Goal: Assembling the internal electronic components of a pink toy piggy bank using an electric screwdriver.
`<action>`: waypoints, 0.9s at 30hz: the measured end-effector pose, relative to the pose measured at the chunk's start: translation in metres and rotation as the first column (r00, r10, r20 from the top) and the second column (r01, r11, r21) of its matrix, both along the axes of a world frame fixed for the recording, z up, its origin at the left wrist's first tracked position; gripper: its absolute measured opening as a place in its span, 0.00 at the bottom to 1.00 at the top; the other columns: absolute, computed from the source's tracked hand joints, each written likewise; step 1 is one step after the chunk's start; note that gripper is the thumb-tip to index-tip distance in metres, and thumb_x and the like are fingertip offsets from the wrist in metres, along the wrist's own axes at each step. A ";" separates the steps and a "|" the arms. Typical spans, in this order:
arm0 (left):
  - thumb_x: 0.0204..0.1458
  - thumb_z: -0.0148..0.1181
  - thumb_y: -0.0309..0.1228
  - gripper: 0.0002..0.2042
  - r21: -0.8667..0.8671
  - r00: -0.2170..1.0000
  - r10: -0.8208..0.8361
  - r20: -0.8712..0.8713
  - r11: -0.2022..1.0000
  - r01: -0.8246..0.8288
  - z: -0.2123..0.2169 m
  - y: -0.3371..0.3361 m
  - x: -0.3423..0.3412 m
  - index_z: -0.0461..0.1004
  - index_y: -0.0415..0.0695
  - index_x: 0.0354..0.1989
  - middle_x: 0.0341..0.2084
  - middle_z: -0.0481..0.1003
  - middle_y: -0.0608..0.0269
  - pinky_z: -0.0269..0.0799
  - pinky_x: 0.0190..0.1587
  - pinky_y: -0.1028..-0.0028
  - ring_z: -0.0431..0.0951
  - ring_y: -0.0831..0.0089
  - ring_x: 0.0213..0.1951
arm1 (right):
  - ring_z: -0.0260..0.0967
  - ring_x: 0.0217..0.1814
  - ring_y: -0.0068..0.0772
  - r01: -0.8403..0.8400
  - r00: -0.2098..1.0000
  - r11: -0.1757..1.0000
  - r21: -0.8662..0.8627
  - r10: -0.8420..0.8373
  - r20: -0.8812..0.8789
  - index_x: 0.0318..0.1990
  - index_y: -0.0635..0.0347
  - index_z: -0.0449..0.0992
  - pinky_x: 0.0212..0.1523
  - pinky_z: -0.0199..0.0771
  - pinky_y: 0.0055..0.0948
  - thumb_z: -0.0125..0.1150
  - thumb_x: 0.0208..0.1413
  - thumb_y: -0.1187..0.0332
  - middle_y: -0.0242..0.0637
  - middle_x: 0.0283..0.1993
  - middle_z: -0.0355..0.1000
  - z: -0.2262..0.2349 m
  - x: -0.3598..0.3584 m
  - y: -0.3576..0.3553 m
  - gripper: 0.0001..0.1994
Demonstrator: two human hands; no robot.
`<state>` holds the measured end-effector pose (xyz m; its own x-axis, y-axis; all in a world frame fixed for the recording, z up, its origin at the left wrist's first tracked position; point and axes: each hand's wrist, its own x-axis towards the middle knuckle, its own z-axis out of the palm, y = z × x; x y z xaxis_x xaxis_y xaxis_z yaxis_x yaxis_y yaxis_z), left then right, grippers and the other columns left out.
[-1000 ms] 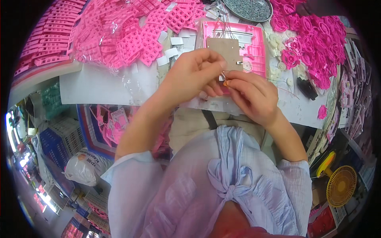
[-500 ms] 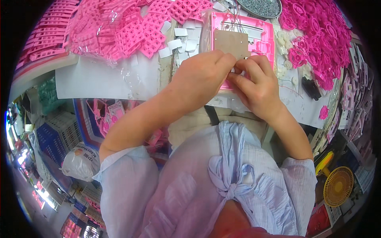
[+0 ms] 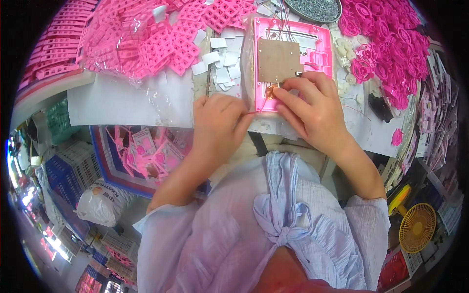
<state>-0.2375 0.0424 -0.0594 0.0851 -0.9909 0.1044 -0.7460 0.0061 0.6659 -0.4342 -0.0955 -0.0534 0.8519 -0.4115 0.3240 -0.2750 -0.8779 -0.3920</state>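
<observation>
In front of me lies an open pink plastic housing point(image 3: 328, 49) with a brown circuit board point(image 3: 278, 61) set in it. My left hand point(image 3: 220, 119), at the housing's near left corner, pinches a thin red wire point(image 3: 251, 113) between thumb and forefinger. The wire runs toward a small shiny copper-coloured piece point(image 3: 271, 91) below the board. Over the housing's near right part, my right hand point(image 3: 312, 105) has its thumb and fingertips closed at that copper-coloured piece. Several dark wires point(image 3: 281, 27) rise from the housing's far side.
Pink button frames point(image 3: 171, 46) are heaped at the far left, beside white square pieces point(image 3: 222, 73). A bowl of screws point(image 3: 315, 9) stands behind the housing. Magenta rings point(image 3: 386, 41) pile up at the right, near a black part point(image 3: 380, 108). A crate point(image 3: 112, 171) holds pink parts below the table.
My left hand has moved left and nearer, away from the right hand, drawing the red wire out. The board and copper-coloured piece are now uncovered. My right hand stays over the housing.
</observation>
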 end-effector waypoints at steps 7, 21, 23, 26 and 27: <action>0.64 0.54 0.28 0.10 0.083 0.824 0.236 -0.516 0.971 -0.226 0.015 -0.056 0.039 0.80 0.39 0.34 0.26 0.77 0.65 0.67 0.30 0.79 0.74 0.81 0.27 | 0.66 0.48 0.38 0.018 0.997 0.999 -0.051 -0.022 -0.070 0.51 0.55 0.79 0.48 0.65 0.38 0.69 0.52 0.62 0.33 0.47 0.72 -0.002 -0.003 0.009 0.19; 0.67 0.54 0.33 0.13 0.199 0.408 0.221 -0.886 0.975 -0.096 0.001 -0.061 0.020 0.78 0.35 0.37 0.28 0.79 0.61 0.73 0.31 0.79 0.77 0.79 0.28 | 0.77 0.39 0.44 -0.082 0.940 0.981 0.176 0.135 -0.313 0.36 0.58 0.81 0.35 0.77 0.42 0.63 0.51 0.66 0.40 0.34 0.76 0.027 0.016 -0.024 0.08; 0.67 0.54 0.33 0.13 0.183 0.402 0.215 -0.890 0.976 -0.117 0.001 -0.060 0.021 0.79 0.35 0.38 0.29 0.79 0.61 0.73 0.32 0.79 0.77 0.79 0.28 | 0.79 0.36 0.47 -0.087 0.929 0.983 0.162 0.139 -0.344 0.31 0.60 0.81 0.34 0.79 0.44 0.61 0.50 0.70 0.43 0.29 0.77 0.027 0.031 -0.029 0.05; 0.68 0.52 0.33 0.13 0.162 0.420 0.203 -0.885 0.978 -0.131 -0.002 -0.055 0.021 0.79 0.34 0.41 0.34 0.80 0.59 0.72 0.33 0.79 0.76 0.79 0.29 | 0.80 0.32 0.51 -0.085 0.893 0.987 0.138 0.137 -0.429 0.26 0.61 0.82 0.33 0.81 0.44 0.61 0.47 0.73 0.47 0.26 0.78 0.027 0.048 -0.031 0.05; 0.68 0.52 0.32 0.13 0.152 0.423 0.196 -0.885 0.979 -0.136 -0.001 -0.054 0.020 0.79 0.34 0.41 0.34 0.80 0.59 0.72 0.33 0.79 0.76 0.80 0.30 | 0.80 0.32 0.51 -0.079 0.900 0.987 0.137 0.129 -0.416 0.26 0.61 0.82 0.33 0.81 0.44 0.61 0.48 0.72 0.47 0.26 0.78 0.024 0.049 -0.033 0.05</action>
<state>-0.2173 -0.0120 -0.0606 0.2644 -0.9474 -0.1802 0.2800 -0.1034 0.9544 -0.3850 -0.1283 -0.0289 0.9380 -0.3253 -0.1195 -0.3463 -0.8672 -0.3579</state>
